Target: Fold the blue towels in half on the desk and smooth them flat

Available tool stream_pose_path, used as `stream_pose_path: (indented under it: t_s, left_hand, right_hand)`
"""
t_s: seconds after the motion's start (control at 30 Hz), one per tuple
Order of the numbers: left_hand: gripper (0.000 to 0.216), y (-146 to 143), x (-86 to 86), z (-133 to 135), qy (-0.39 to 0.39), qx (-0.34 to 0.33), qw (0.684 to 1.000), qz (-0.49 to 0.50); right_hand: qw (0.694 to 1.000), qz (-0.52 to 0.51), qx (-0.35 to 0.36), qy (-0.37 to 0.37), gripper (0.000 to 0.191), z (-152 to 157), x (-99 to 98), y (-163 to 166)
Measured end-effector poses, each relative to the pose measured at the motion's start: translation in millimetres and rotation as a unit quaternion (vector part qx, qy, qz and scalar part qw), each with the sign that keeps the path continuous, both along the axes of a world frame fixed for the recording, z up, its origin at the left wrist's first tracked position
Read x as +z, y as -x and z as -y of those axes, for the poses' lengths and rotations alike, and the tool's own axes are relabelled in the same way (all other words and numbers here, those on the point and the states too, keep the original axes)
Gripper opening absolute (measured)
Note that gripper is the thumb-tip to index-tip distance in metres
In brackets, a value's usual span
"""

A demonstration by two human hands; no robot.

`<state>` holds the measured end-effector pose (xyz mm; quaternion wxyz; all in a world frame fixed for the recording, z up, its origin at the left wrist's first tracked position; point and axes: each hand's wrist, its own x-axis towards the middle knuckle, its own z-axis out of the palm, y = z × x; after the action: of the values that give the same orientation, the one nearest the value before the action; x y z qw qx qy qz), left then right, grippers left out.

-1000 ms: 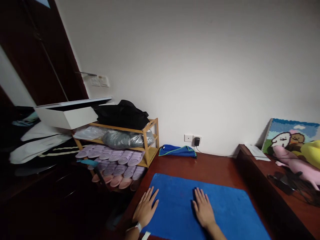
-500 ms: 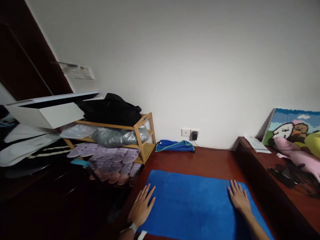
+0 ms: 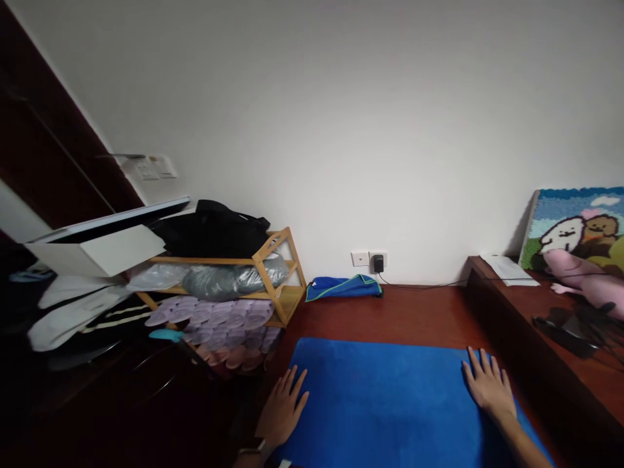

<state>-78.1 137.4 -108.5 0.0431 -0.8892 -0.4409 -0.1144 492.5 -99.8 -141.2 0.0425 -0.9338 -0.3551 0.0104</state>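
white wall (image 3: pixel 341 130) fills most of the view, red-brown wooden floor (image 3: pixel 409 315) below it. blue mat (image 3: pixel 390 403) lies flat on the floor straight ahead, long side toward the wall, and runs out of the frame's bottom edge.

left of the mat: bamboo shoe rack (image 3: pixel 275 260) with rows of lilac and pink slippers (image 3: pixel 219 318), a black bag (image 3: pixel 209 227) and an open white box (image 3: pixel 97 250) on top. right: low wooden ledge (image 3: pixel 511 305) with a tufted cartoon picture (image 3: pixel 580 227) leaning on the wall. folded blue cloth (image 3: pixel 344 287) sits by the wall under a plugged-in charger (image 3: pixel 378 262).

left hand (image 3: pixel 283 413): open, fingers spread, palm down across the mat's left edge, gripping nothing. right hand (image 3: pixel 487 387): open, flat, on the mat near its far right corner, gripping nothing.

my read: the mat is being pressed and smoothed flat, hands wide apart. no wrinkle shows in the visible part. any further smoothing would need even palm pressure outward, minding the ledge just beside the right hand.
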Motion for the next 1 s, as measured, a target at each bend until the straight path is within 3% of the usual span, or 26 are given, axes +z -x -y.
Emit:
stream_pose_path:
  t_s: [0.2, 0.37, 0.5, 0.83, 1.0]
  left_hand:
    - [0.049, -36.4, 29.5, -46.1, -0.018, -0.040, 0.999, 0.006]
    - [0.054, -47.9, 6.8, -79.3, 0.023, -0.022, 0.999, 0.017]
    - [0.056, -43.9, -7.5, -80.8, 0.043, -0.004, 0.999, 0.025]
    - [0.056, -48.5, 2.8, -70.3, 0.050, 0.031, 0.997, 0.043]
    - [0.057, -48.6, 4.0, -67.8, 0.046, 0.029, 0.998, 0.045]
  right_hand:
    - [1.000, 0.000, 0.003, -0.012, 0.076, -0.7, -6.5, -1.9]
    - [1.000, 0.004, 0.013, -0.026, 0.080, 0.0, -17.8, -6.8]
    - [0.999, 0.000, 0.015, -0.029, 0.085, 2.6, -24.1, -12.6]
    - [0.999, -0.017, 0.010, -0.047, 0.086, 3.4, -29.5, -18.5]
    - [0.999, -0.020, -0.012, -0.028, 0.080, -2.5, -16.0, -15.2]
